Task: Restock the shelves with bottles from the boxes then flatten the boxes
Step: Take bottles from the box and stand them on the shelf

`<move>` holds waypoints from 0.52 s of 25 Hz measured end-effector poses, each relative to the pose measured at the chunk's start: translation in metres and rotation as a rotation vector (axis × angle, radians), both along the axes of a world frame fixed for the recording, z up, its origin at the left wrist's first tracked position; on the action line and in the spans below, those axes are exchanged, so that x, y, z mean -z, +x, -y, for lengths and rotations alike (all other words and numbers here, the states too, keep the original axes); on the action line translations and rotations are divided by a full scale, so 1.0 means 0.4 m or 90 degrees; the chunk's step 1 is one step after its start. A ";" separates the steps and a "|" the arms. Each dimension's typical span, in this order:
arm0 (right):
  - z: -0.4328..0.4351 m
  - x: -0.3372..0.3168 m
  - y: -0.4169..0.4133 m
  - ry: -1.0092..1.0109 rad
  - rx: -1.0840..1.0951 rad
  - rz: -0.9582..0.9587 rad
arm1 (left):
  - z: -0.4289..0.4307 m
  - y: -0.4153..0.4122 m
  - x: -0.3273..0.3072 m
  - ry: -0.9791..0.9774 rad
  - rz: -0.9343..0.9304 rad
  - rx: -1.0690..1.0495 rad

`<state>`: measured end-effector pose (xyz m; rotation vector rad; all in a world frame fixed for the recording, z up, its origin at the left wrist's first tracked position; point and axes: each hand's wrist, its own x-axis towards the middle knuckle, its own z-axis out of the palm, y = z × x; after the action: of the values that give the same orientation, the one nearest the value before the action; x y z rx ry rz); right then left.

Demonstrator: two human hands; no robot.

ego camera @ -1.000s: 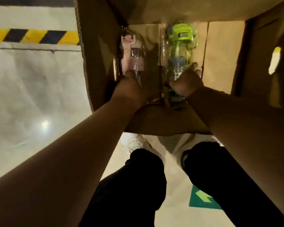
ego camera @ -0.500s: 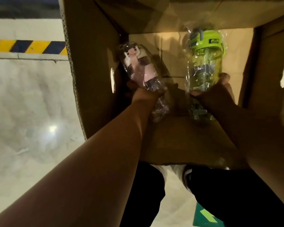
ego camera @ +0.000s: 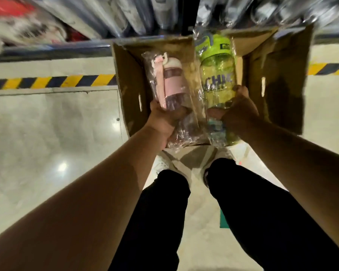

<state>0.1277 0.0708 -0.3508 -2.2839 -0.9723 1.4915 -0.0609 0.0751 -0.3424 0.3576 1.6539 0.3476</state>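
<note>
Left hand gripped plastic-wrapped pink bottle; right hand gripped wrapped translucent green bottle (both over open brown cardboard box).

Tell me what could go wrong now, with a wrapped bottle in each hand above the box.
1. Slipping: the left hand grips the pink bottle and the right hand grips the green bottle low down, through loose glossy wrapping, so either might slide out.
2. Both hands are full, so nothing steadies the cardboard box; trailing wrap could snag it.
</note>
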 end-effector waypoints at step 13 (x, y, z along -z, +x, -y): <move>0.184 -1.310 0.030 0.277 0.071 -0.098 | 0.093 0.016 -1.303 0.309 0.137 0.190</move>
<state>0.1397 -0.0029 0.1731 -1.8564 -0.9921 1.2442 -0.0546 0.0379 0.1788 0.8880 1.2706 0.5410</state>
